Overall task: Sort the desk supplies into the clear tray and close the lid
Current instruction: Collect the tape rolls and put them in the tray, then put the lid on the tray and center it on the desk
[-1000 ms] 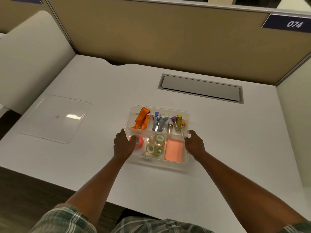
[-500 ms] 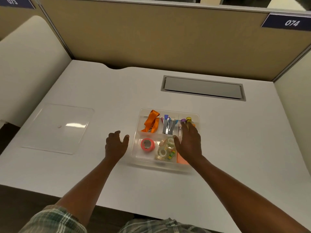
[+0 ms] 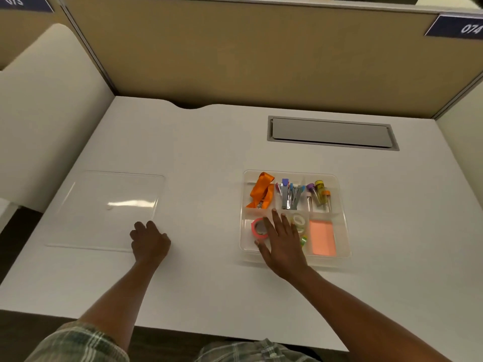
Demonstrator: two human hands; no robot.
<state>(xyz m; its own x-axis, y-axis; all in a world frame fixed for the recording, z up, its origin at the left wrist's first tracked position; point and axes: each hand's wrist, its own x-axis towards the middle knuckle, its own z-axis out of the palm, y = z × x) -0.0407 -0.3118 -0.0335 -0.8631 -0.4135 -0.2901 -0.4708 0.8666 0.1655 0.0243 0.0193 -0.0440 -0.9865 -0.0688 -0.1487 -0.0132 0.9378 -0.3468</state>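
The clear tray (image 3: 345, 231) sits right of centre on the white desk. Its back row holds an orange ribbon (image 3: 261, 190), metal clips (image 3: 288, 194) and small capped tubes (image 3: 320, 194). A pink tape roll (image 3: 257, 227), clear tape rolls (image 3: 299, 220) and an orange note pad (image 3: 322, 237) fill the front row. My right hand (image 3: 283, 241) lies flat over the tray's front middle with fingers spread, holding nothing. The clear lid (image 3: 104, 205) lies flat far to the left. My left hand (image 3: 149, 241) curls its fingers over the lid's near right corner.
A grey cable hatch (image 3: 332, 133) is set into the desk behind the tray. A tan partition (image 3: 261, 61) closes the back, and a white side panel (image 3: 47, 113) stands at the left. The desk's front edge runs just before my body.
My left hand left the tray's left side and travelled left to the lid's corner. My right hand moved from the tray's right edge to over its front middle.
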